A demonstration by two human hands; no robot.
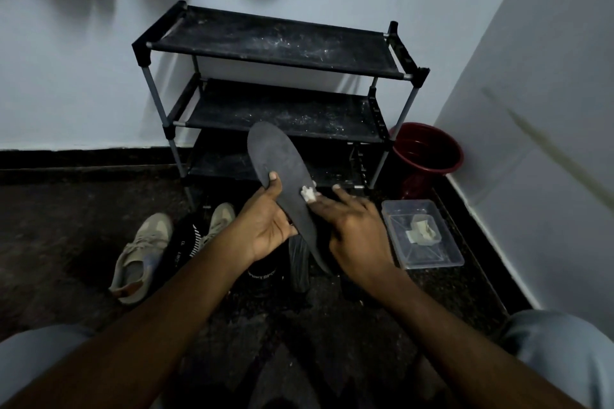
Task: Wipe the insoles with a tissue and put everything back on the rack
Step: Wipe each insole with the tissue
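A dim room corner, seen from above by a person sitting on the dark floor (66,236). At far left a pair of beige sneakers (143,256) lies on the floor beside dark footwear (262,272), off the rack, probably waiting to go back.

At centre, the left hand (265,226) grips a dark grey insole (275,159) by its edge, thumb on top and fingers curled beneath. It tilts the insole up in mid-air, toe end towards the rack, which seems meant to offer a firm, open face for wiping.

The right hand (355,229) lies with fingers spread and nearly straight, one fingertip pressing a small white tissue (308,194) wad onto the insole's middle. The wiping looks under way.

Behind stands a black three-shelf rack (275,43) against the wall, its dusty shelves bare. To its right sit a dark red bucket (428,149) and, nearer, a clear plastic box (445,259) holding crumpled paper, within easy reach of the right hand.
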